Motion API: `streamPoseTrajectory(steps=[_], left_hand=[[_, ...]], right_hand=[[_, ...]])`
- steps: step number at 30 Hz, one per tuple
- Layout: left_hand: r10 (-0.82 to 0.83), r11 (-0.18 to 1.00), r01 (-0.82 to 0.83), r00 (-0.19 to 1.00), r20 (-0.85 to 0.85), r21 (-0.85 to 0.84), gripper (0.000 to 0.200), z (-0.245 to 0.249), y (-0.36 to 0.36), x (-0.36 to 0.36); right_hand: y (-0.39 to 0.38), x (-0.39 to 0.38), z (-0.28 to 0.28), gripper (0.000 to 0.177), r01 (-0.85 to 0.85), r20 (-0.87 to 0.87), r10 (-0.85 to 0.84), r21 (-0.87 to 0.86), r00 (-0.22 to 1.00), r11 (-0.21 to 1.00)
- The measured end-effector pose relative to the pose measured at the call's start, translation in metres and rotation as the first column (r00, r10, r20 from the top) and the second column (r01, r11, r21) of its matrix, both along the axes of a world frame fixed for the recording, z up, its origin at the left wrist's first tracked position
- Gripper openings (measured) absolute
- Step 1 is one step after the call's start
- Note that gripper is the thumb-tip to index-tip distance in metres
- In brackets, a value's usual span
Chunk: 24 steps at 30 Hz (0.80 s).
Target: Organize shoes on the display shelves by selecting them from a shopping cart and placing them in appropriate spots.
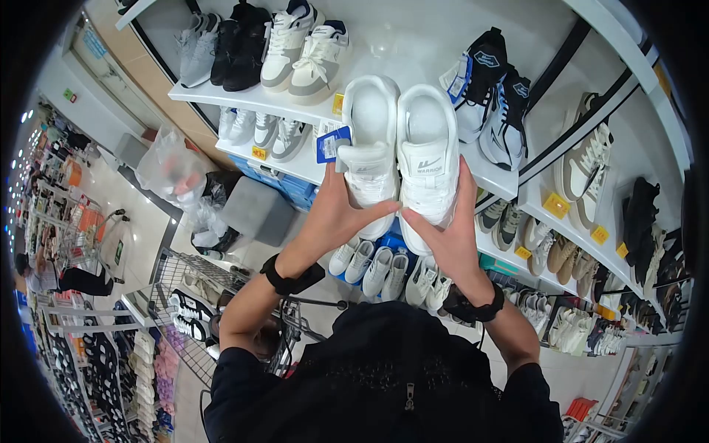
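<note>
My left hand (330, 220) grips a white sneaker (365, 173) from its left side, thumb across the toe. A blue and white tag (333, 145) hangs beside that shoe's collar. The matching white sneaker (427, 170), marked WARRIOR on its tongue, is held by my right hand (448, 230), its thumb also over the front. Both shoes are side by side with toes toward me and heels at the shelf (295, 103). Whether the soles rest on the shelf cannot be made out.
White-and-grey sneakers (319, 63) stand left on the shelf, black-and-white sneakers (509, 118) right. More pairs fill lower shelves. A wire shopping cart (177, 295) holding shoes is at my left, near a grey box stool (258, 212) and a clear plastic bag (171, 166). Another person (81, 280) is far left.
</note>
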State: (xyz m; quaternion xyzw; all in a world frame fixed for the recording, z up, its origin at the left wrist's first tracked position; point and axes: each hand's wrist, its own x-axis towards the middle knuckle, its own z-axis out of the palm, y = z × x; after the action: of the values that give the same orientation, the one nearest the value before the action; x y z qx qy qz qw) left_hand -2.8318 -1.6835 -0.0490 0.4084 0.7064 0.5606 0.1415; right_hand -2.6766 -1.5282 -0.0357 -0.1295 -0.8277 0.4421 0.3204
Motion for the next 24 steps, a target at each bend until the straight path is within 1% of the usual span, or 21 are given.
streamPoseTrajectory(steps=[1,3,4,6,7,8,9,10,11,12,14,15,17,18,19,20,21,22,23,24], left_hand=[[0.001,1.000,0.000,1.000,-0.007,0.004,0.093,0.001,0.003,-0.008],[0.031,0.998,-0.023,0.991,-0.133,0.060,0.088,0.002,0.012,-0.031],[0.048,0.997,-0.041,0.993,-0.108,0.067,0.087,0.015,0.016,-0.037],[0.080,0.993,-0.070,0.990,-0.112,0.096,0.086,0.027,0.033,-0.061],[0.110,0.988,-0.096,0.987,-0.114,0.123,0.085,0.032,0.042,-0.075],[0.105,0.988,-0.091,0.988,-0.115,0.124,0.085,0.037,0.052,-0.090],[0.074,0.987,-0.064,0.995,-0.067,0.149,0.082,0.042,0.062,-0.106],[0.042,0.983,-0.038,0.999,-0.023,0.178,0.079,0.049,0.070,-0.118],[0.038,0.983,-0.033,0.999,-0.027,0.181,0.079,0.056,0.077,-0.129],[-0.008,0.990,0.013,0.999,-0.038,0.142,0.078,0.066,0.082,-0.137],[-0.109,0.992,0.113,0.992,-0.059,0.059,0.077,0.091,0.085,-0.140],[-0.114,0.991,0.118,0.991,-0.069,0.066,0.077,0.092,0.090,-0.147],[-0.181,0.980,0.183,0.983,-0.021,0.077,0.078,0.087,0.104,-0.167],[-0.185,0.979,0.187,0.982,-0.028,0.083,0.078,0.088,0.108,-0.171],[-0.171,0.982,0.167,0.985,0.034,0.085,0.079,0.088,0.111,-0.173],[-0.156,0.985,0.148,0.983,0.096,0.084,0.080,0.088,0.114,-0.175],[-0.159,0.985,0.151,0.983,0.096,0.087,0.080,0.088,0.118,-0.177],[-0.106,0.994,0.104,0.991,0.076,0.028,0.081,0.087,0.121,-0.180],[-0.053,0.998,0.054,0.997,0.051,-0.030,0.083,0.086,0.124,-0.182],[-0.053,0.998,0.055,0.997,0.052,-0.028,0.083,0.089,0.124,-0.179]], right_hand=[[0.005,-0.006,0.003,0.101,-0.005,-0.001,0.005,0.034,1.000,0.999],[0.015,-0.021,0.010,0.100,-0.012,-0.005,0.013,0.070,1.000,0.997],[0.022,-0.034,0.015,0.100,-0.014,-0.042,0.016,0.031,0.999,0.999],[0.035,-0.058,0.023,0.100,-0.029,-0.118,0.023,-0.049,0.993,0.998],[0.043,-0.070,0.026,0.099,-0.019,-0.107,0.012,-0.070,0.994,0.997],[0.048,-0.081,0.030,0.098,-0.008,-0.096,-0.001,-0.091,0.995,0.996],[0.050,-0.088,0.034,0.098,-0.003,-0.098,-0.005,-0.091,0.995,0.996],[0.050,-0.095,0.040,0.096,-0.048,-0.097,0.029,-0.196,0.995,0.979],[0.051,-0.101,0.045,0.095,-0.092,-0.100,0.064,-0.298,0.993,0.950],[0.057,-0.110,0.040,0.095,-0.089,-0.105,0.060,-0.295,0.993,0.951],[0.070,-0.130,0.016,0.092,0.073,-0.032,-0.084,-0.261,0.996,0.963],[0.071,-0.134,0.011,0.092,0.075,-0.043,-0.088,-0.255,0.995,0.964],[0.072,-0.143,0.003,0.092,0.108,-0.054,-0.121,-0.200,0.991,0.974],[0.075,-0.150,-0.006,0.096,0.087,-0.054,-0.102,-0.230,0.993,0.969],[0.074,-0.153,-0.009,0.096,0.090,-0.057,-0.106,-0.227,0.993,0.970],[0.073,-0.157,-0.012,0.099,0.175,0.028,-0.173,-0.157,0.984,0.972],[0.074,-0.161,-0.017,0.101,0.252,0.109,-0.243,-0.078,0.964,0.965],[0.075,-0.166,-0.022,0.105,0.255,0.118,-0.243,-0.093,0.963,0.963],[0.077,-0.168,-0.027,0.105,0.255,0.118,-0.244,-0.091,0.963,0.963],[0.078,-0.169,-0.028,0.106,0.269,0.137,-0.260,-0.044,0.956,0.962]])
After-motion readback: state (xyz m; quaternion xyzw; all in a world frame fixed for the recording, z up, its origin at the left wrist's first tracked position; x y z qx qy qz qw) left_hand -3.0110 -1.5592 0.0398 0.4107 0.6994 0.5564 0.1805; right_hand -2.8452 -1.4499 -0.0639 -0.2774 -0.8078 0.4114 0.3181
